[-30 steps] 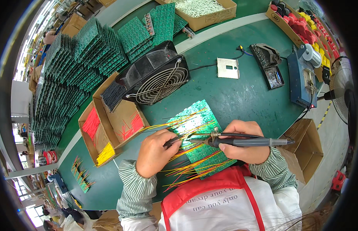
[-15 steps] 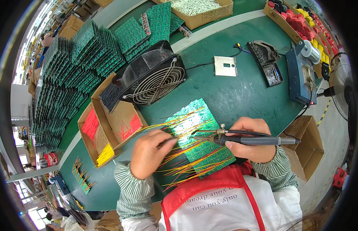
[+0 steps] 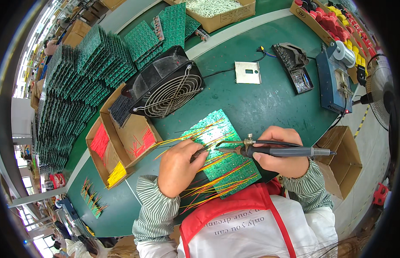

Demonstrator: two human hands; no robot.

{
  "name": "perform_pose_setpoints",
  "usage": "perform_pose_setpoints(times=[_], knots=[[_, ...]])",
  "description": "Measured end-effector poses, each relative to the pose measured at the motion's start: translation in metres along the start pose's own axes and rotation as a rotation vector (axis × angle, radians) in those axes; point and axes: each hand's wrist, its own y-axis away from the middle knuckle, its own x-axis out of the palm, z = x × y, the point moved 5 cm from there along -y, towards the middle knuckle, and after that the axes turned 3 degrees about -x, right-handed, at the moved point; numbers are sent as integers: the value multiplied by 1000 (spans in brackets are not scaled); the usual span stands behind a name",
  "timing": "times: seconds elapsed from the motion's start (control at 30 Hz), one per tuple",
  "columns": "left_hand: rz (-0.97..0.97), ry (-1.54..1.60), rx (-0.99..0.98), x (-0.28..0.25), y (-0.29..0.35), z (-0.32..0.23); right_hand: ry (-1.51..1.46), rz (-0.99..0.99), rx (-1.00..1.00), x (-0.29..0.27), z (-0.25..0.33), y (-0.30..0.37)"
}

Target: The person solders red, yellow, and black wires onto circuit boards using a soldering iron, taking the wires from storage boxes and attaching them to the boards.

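My right hand (image 3: 281,150) is wrapped round a soldering iron (image 3: 290,152) with a thin feed tube clamped along its top. The iron's tip points left, over the middle of a green circuit board panel (image 3: 232,174). Red, yellow and black wires (image 3: 208,185) lie across the panel and stick out past its left edge. At that edge my left hand (image 3: 179,165) is closed, thumb and fingers pinching a thin dark wire (image 3: 201,151) close to the iron's tip. The wire's far end is hard to make out in the glare.
Left of the panel stands a divided cardboard box (image 3: 130,159) of red, yellow and black wires. A black fan (image 3: 167,86) sits behind it, near stacked circuit boards (image 3: 71,99). A metal plate (image 3: 247,72), black tray (image 3: 294,71) and blue soldering station (image 3: 334,81) with a solder spool (image 3: 345,53) lie farther right.
My left hand has moved right, toward the iron's tip, and now pinches a dark wire at the panel's edge. My right hand holds the iron in nearly the same place.
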Motion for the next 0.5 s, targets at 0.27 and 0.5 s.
perform_pose_setpoints(times=[0.27,0.5], knots=[[3,14,-12,1,-2,2,35,17,-23,2,-1,-4],[7,18,-12,1,-2,3,13,-7,-38,-3,1,-2]])
